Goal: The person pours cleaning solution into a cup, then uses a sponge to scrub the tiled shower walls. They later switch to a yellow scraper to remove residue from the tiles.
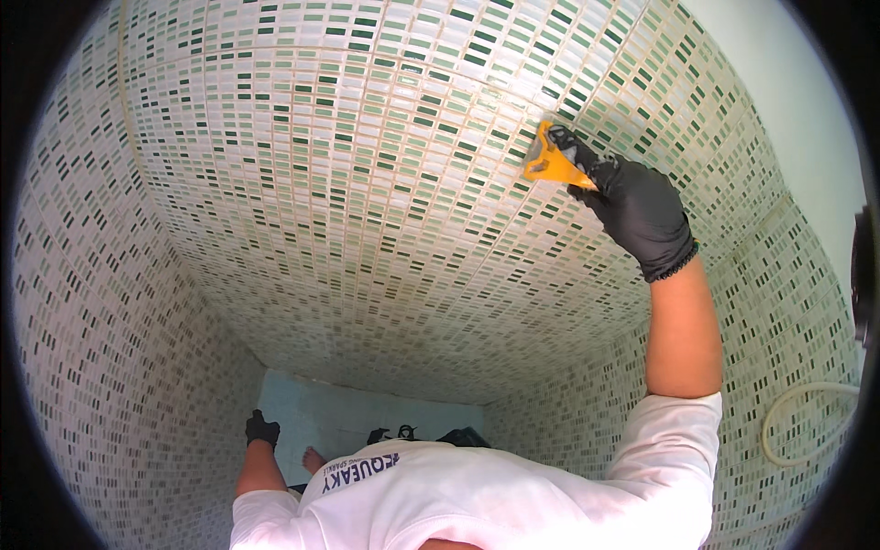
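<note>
My right hand [640, 209], in a black glove, is raised to the tiled wall at the upper right. Its fingers are wrapped round a yellow-orange scraper [561, 167], whose wide end points left and lies at or very close to the tiles. Whether the blade's edge touches the wall I cannot tell. Small white, pale green and dark green tiles cover the wall [367, 183] in front of me. My left hand [262, 429], also gloved in black, hangs low beside my body near the left wall. It is small in view, and its fingers are not distinct.
A tiled side wall [110, 302] stands close on my left. On the right wall hangs a looped pale hose [770, 426]. Dark objects [463, 437] lie on the light blue floor [353, 403], partly hidden by my body. A black object [862, 275] shows at the right edge.
</note>
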The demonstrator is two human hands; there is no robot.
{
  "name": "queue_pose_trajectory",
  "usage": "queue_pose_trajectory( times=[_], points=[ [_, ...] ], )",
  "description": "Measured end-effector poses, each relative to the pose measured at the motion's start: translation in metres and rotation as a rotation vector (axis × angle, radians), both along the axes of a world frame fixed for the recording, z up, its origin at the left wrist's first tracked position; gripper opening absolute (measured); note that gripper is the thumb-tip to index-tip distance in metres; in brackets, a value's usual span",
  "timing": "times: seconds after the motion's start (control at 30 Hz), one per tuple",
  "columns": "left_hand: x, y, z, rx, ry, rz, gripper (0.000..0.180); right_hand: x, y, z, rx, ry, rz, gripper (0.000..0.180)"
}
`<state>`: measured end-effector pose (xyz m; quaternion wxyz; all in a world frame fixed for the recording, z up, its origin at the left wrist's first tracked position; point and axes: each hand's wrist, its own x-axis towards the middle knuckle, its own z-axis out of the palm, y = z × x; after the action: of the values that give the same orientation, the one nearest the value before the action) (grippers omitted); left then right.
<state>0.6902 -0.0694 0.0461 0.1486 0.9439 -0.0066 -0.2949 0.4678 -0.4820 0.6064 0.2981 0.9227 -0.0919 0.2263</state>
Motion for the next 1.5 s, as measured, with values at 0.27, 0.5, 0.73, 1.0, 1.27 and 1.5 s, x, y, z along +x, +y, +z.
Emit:
queue_pose_trajectory(
  times=[0.27, 0.5, 0.73, 1.0, 1.27, 1.5],
  points=[
    [-0.001, 0.000, -0.011, -0.022, -0.022, -0.011, 0.069, 0.006, -0.005, 0.002, 0.016, 0.009, 0.057, 0.050],
    [0.001, 0.018, -0.048, 0.013, -0.054, 0.007, 0.068, 0.015, 0.006, 0.003, 0.022, 0.010, 0.037, 0.052],
    [-0.005, 0.011, -0.028, 0.018, -0.037, 0.031, 0.073, -0.009, -0.011, -0.004, -0.028, -0.046, 0.066, 0.060],
    [0.003, 0.022, -0.036, -0.034, -0.059, 0.072, 0.073, 0.006, -0.011, -0.004, -0.057, -0.031, 0.032, 0.064],
    [0.003, 0.018, -0.029, 0.076, -0.124, -0.063, 0.069, -0.022, -0.023, -0.009, -0.074, -0.019, -0.007, 0.064],
    [-0.001, -0.024, 0.030, -0.024, -0.018, -0.007, 0.069, -0.015, -0.020, -0.015, 0.008, -0.082, 0.025, 0.061]
  ],
)
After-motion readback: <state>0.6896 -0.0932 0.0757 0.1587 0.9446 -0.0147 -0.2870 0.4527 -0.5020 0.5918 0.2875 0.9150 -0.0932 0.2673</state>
